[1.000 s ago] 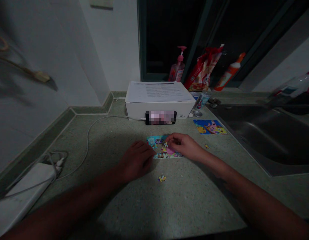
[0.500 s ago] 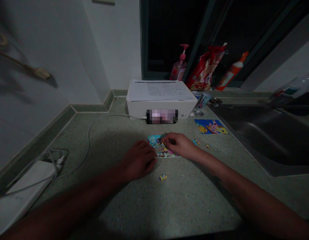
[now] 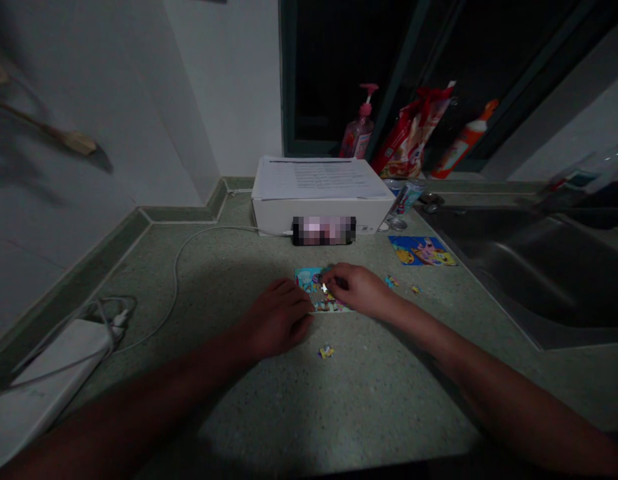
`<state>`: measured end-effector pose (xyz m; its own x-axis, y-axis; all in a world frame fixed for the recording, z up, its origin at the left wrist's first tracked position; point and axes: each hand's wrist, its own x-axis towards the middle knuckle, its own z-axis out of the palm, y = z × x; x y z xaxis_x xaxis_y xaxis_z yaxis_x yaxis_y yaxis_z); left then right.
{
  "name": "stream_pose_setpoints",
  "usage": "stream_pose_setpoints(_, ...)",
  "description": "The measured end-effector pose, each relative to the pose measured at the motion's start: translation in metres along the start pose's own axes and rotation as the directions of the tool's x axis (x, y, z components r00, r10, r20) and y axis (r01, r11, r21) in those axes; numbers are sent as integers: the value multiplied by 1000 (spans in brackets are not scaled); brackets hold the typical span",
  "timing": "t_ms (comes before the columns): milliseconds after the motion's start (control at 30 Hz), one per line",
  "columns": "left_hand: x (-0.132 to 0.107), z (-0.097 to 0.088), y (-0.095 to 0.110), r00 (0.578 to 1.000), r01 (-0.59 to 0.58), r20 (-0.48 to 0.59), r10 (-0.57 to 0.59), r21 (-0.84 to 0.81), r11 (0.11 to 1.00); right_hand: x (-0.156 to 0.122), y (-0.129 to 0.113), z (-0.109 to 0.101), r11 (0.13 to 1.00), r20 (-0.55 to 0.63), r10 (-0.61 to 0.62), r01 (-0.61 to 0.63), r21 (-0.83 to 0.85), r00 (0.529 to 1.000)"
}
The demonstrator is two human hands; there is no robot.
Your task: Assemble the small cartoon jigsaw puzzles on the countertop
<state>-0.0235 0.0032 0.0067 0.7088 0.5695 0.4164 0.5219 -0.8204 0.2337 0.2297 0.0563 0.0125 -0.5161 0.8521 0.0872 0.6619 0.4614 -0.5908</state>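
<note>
A partly assembled jigsaw puzzle (image 3: 309,277) with a colourful cartoon print lies on the counter, partly covered by my hands. My left hand (image 3: 279,317) rests at its left edge, fingers laid down and thumb apart, gripping nothing. Over the puzzle's right half, my right hand (image 3: 356,288) has its fingertips pinched at a small puzzle piece (image 3: 324,289), which shows bright white. The fingers hide part of their grip. One loose puzzle piece (image 3: 326,351) lies in front of the puzzle. More loose pieces (image 3: 391,282) lie right of my right hand, with another piece (image 3: 415,289) beyond.
Behind the puzzle, a phone (image 3: 323,231) leans on a white box (image 3: 321,180) topped with paper. A cartoon picture card (image 3: 423,251) lies beside the sink (image 3: 549,267). A white cable (image 3: 176,267) runs to a power strip (image 3: 43,380). Bottles and a can (image 3: 409,197) stand behind.
The small puzzle piece at my right fingertips now shows bright white instead of its coloured print. My left hand stays at the puzzle's edge. The view has shifted slightly.
</note>
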Motion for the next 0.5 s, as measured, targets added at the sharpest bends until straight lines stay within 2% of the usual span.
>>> stream_pose_setpoints(333, -1, 1, -1, 1000, -6, -10, 6, -14, 1000, -5, -10, -4, 984, -13, -21, 18, -176, 1000)
stream_pose_setpoints(500, 0, -1, 1, 1000, 12, 8, -12, -15, 1000, -8, -15, -7, 977, 31, -4, 10, -211, 1000)
